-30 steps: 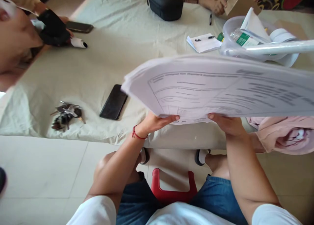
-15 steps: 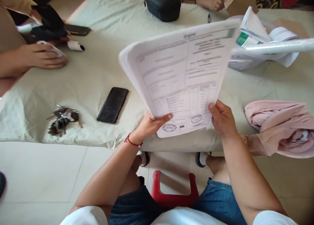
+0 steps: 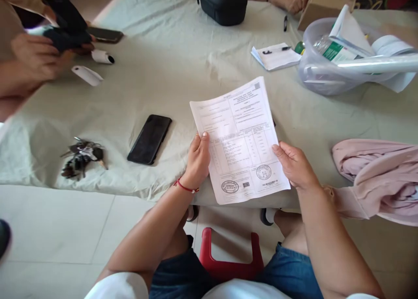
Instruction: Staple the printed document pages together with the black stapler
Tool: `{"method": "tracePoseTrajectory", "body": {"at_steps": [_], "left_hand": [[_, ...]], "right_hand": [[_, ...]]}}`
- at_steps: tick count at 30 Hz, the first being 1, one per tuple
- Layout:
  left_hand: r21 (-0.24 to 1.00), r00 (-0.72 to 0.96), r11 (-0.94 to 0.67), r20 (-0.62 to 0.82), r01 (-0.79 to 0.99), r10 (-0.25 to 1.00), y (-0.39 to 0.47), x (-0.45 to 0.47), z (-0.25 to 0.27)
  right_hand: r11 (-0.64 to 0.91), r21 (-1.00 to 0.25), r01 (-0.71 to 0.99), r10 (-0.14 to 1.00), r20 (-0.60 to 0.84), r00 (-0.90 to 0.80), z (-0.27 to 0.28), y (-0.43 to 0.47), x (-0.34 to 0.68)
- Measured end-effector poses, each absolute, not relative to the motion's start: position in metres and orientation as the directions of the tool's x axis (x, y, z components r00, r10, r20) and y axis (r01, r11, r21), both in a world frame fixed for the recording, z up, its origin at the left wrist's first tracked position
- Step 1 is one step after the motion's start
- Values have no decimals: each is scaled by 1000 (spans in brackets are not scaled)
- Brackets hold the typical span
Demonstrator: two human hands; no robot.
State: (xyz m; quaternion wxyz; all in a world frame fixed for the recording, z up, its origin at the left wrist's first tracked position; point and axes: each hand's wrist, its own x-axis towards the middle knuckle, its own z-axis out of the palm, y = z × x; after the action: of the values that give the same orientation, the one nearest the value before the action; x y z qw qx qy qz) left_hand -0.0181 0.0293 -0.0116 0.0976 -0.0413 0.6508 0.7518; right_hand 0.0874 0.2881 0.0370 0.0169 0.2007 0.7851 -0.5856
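Between my two hands is a stack of printed papers [image 3: 240, 149], its top sheet bearing a form, a table and two round stamps. My left hand [image 3: 198, 156] grips the left edge with the thumb on top. At the lower right edge, my right hand [image 3: 294, 162] pinches the sheets between thumb and fingers, which are partly hidden behind. The papers are tilted over the table's near edge. A black phone [image 3: 149, 139] lies left of my left hand, and a bunch of keys [image 3: 83, 157] sits farther left.
A cloth-covered table [image 3: 156, 81] spreads ahead. On it are a clear plastic bowl [image 3: 321, 83] of papers, a notepad [image 3: 277, 57] with pens, a black case [image 3: 222, 5] and pink cloth [image 3: 375, 168]. At left, a person's hand [image 3: 37, 55] is by a dark device [image 3: 68, 38]. A red stool [image 3: 230, 266] is below.
The papers have come down and nearer, uncovering the notepad and the bowl's side. My left hand has shifted up along their edge. The other person's hand has left a paper roll on the table.
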Motion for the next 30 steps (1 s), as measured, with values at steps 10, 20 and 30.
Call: {"method": "tracePoseTrajectory", "body": {"at_steps": [10, 20, 30], "left_hand": [[808, -686, -33, -476, -588, 550, 21, 14, 17], [940, -727, 114, -323, -322, 605, 28, 21, 19], [984, -844, 175, -68, 31, 532, 35, 22, 2]], "right_hand": [[707, -669, 227, 552, 323, -769, 34, 305, 70], [801, -599, 2, 233, 309, -922, 32, 243, 50], [743, -667, -57, 148, 246, -958, 30, 238, 50]]}}
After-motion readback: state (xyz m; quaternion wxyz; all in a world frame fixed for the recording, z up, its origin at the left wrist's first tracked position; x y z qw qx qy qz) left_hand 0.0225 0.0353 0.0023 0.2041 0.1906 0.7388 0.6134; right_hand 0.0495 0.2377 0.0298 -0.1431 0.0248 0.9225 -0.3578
